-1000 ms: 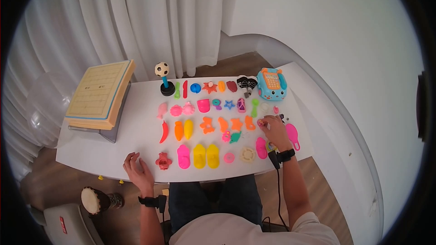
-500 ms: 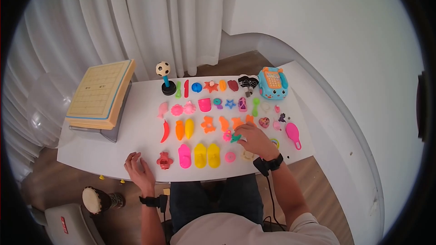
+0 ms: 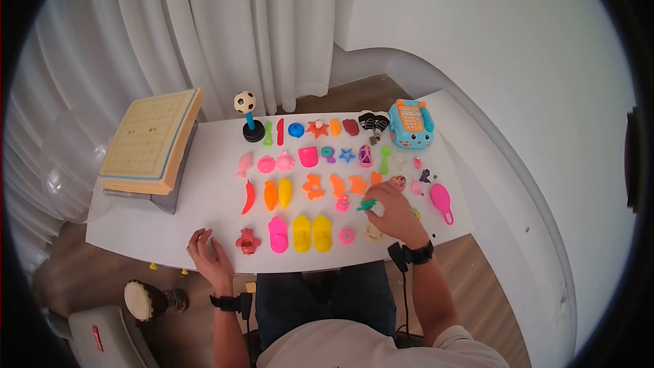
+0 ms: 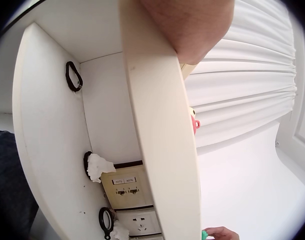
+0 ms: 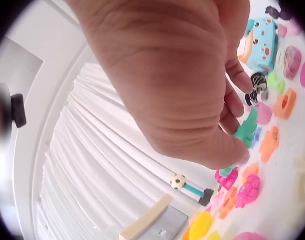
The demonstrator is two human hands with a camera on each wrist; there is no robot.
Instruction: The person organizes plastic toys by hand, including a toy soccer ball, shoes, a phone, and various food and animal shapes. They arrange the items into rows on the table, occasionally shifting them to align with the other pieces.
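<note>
My right hand [image 3: 395, 210] pinches a small green toy [image 3: 366, 205] between thumb and fingers, over the right half of the white table. In the right wrist view the green toy [image 5: 246, 129] shows a jagged outline, partly hidden by the thumb. Orange shape pieces [image 3: 357, 185] lie just beyond this hand, beside a heart-shaped piece [image 3: 398, 182]. A cream ring piece [image 3: 372, 233] sits below it, partly covered. My left hand [image 3: 209, 253] rests loosely at the table's front left edge, holding nothing; a red toy [image 3: 248, 240] lies to its right.
Rows of plastic toys cover the table [image 3: 211, 163]: yellow slippers [image 3: 302, 234], a red chili [image 3: 248, 197], a pink hairbrush [image 3: 441, 201]. A toy phone [image 3: 411, 125] stands at the back right, a soccer-ball stand [image 3: 253, 129] at the back, a large board [image 3: 150, 138] at left.
My right hand has left the heart-shaped piece, which now lies on the table, moved left, picked up the green toy and shifted slightly right with it. The left hand stays put.
</note>
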